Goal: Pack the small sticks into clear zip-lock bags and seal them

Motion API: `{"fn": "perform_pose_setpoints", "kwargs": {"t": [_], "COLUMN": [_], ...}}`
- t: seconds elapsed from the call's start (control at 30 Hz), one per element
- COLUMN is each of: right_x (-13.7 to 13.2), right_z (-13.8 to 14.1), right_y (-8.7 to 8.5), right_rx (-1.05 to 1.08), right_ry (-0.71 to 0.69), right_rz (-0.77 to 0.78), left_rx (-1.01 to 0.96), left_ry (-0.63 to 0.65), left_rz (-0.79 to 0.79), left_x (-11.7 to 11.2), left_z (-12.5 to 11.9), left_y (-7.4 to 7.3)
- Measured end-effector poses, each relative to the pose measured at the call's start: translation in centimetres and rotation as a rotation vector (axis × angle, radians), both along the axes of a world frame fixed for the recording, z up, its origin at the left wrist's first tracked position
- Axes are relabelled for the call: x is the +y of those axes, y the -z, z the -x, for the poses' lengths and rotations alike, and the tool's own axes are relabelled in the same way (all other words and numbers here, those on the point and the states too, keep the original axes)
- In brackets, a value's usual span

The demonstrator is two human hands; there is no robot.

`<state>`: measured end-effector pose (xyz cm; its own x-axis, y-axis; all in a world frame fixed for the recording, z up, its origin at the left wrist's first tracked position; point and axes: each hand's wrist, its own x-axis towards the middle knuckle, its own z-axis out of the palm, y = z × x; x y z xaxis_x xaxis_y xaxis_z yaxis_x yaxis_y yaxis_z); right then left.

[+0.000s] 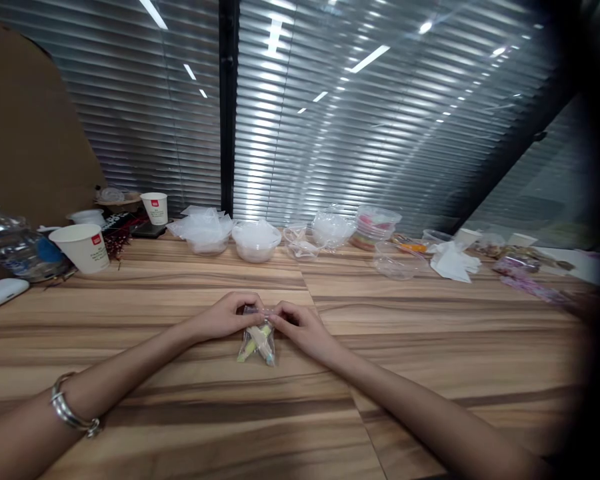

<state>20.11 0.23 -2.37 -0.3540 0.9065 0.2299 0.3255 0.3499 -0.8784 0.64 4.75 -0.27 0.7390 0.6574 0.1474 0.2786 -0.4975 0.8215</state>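
Delicately, the left grip [227, 317] and right grip [303, 328] pinch the top edge of a clear bag [257, 338], crossed yellow and tan pieces [263, 343] inside just below both; uneven tugging could tear it

The head camera looks forward and down across the table [280, 417].

Our left hand [230, 315] and right hand [304, 328] close together below centre frame, fingers [287, 308] pinched, forearms [145, 357] slanting from both lower corners.
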Motion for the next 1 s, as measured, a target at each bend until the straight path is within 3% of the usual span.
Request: {"fn": "perform_pose_setpoints", "kwargs": {"t": [0.27,0.43,0.63,1.0], "right_x": [0.5,0.4,0.1,0.0], "right_z": [-0.4,-0.4,-0.3,-0.6], "right_y": [0.3,0.4,0.6,0.0], "right_rx": [0.274,0.243,0.092,0.205], "right_ry": [0.117,0.109,0.120,0.168], "right_rz": [0.130,0.116,0.057,0.018], "left_rx": [-0.216,-0.220,-0.158,-0.141], "left_ry": [-0.123,-0.101,-0.075,-0.010], "left_rz": [0.256,0.244,0.202,0.264], "left_x": [0.9,1.0,0.6,0.3], "left_z": [-0.1,0.0,0.0,0.0], "left_y": [0.9,1.3,0.8,0.2]}}
